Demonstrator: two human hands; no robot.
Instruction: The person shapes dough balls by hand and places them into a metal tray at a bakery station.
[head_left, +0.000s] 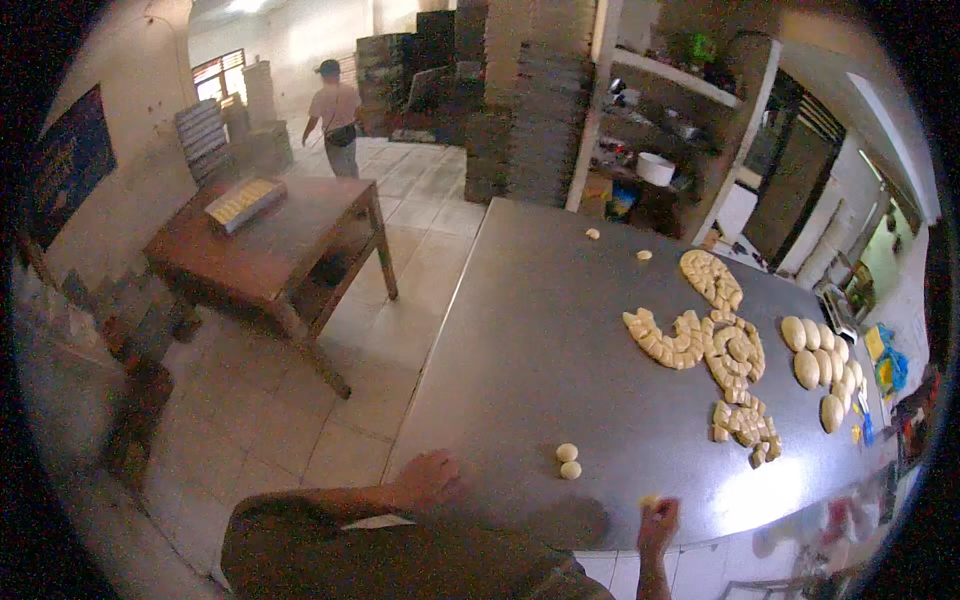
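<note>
At the table's near left edge, my left hand rests with fingers loosely bent and apart, holding nothing visible. My right hand is closed at the near edge, on a small yellowish piece too blurred to identify. Two small pale dough balls sit between my hands. Farther along the metal tabletop, cut dough pieces lie in rings and clusters, with oval dough lumps to their right. Two more small dough balls are at the far end.
A wooden side table at left carries a long tray of yellowish items. A person walks in the background by stacked dark trays. Shelves stand beyond the metal table; blue plastic items lie at its right end.
</note>
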